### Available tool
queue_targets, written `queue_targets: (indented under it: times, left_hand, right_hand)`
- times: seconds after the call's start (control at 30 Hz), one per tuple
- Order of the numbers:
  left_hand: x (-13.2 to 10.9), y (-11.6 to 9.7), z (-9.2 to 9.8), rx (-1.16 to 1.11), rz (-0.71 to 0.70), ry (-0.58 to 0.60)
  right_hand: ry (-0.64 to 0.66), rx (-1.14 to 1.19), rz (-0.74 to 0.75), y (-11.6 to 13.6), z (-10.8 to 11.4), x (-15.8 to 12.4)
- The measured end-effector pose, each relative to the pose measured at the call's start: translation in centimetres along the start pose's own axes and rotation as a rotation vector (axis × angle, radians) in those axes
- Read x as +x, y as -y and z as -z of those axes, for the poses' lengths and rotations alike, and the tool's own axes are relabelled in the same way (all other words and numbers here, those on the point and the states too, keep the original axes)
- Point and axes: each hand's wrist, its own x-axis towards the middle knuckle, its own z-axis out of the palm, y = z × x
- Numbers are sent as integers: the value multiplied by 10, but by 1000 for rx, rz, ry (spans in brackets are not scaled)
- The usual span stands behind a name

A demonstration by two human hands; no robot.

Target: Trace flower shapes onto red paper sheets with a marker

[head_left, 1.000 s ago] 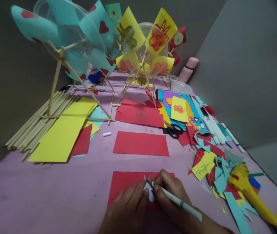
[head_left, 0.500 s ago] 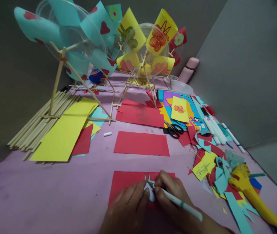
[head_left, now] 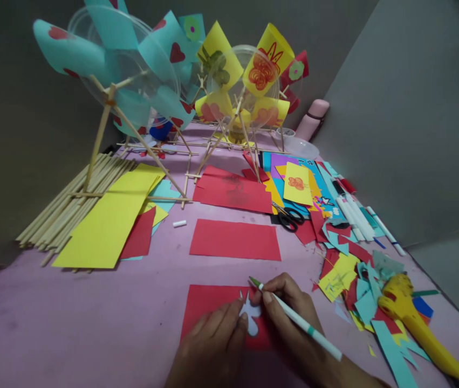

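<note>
A white butterfly-shaped cutout (head_left: 252, 319) with two thin feelers lies on a red paper rectangle (head_left: 199, 299) near the table's front edge. My left hand (head_left: 215, 337) presses the cutout's left side down with fingertips and thumb, covering that wing. Pinched in my right hand (head_left: 292, 312) is a white felt-tip marker (head_left: 306, 327) with a green band. Its green tip points up and left, raised clear of the cutout, just beyond the red paper's far edge. A second red paper rectangle (head_left: 235, 240) lies farther back, under a stack of red paper (head_left: 229, 189).
Paper pinwheels on stick frames (head_left: 110, 102) stand behind. Bamboo sticks (head_left: 51, 215) and yellow paper (head_left: 108, 221) lie left, a white cap (head_left: 179, 223) mid-table. On the right are scissors (head_left: 289, 218), paper scraps (head_left: 364, 291), markers (head_left: 354, 215) and a yellow glue gun (head_left: 419, 328).
My right hand has lifted the marker off the cutout, its tip moving up and away from the feelers. The cutout's right wing is now visible. My left hand stays in place.
</note>
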Motion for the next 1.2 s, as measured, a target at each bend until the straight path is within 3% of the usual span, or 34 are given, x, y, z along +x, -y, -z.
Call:
queue_targets:
  times: [0.23, 0.43, 0.7, 0.9, 1.0, 1.13, 1.2]
  left_hand:
    - [-3, 1, 0, 12, -5, 2]
    - [1, -3, 2, 14, -17, -35]
    - [5, -2, 7, 61, -27, -16]
    - [3, -3, -2, 32, -29, -67]
    - [1, -5, -6, 26, 12, -149]
    - [-1, -3, -4, 33, -39, -29]
    - [-1, -1, -2, 40, -48, -45]
  right_hand:
    - [117, -376, 323, 11, 6, 4]
    - [60, -459, 382, 0, 4, 2]
    - [127, -305, 169, 19, 4, 8]
    - [206, -120, -10, 24, 1, 11]
    - [231, -96, -28, 16, -1, 9]
    - [283, -106, -9, 11, 0, 9]
    - [287, -103, -15, 12, 1, 9]
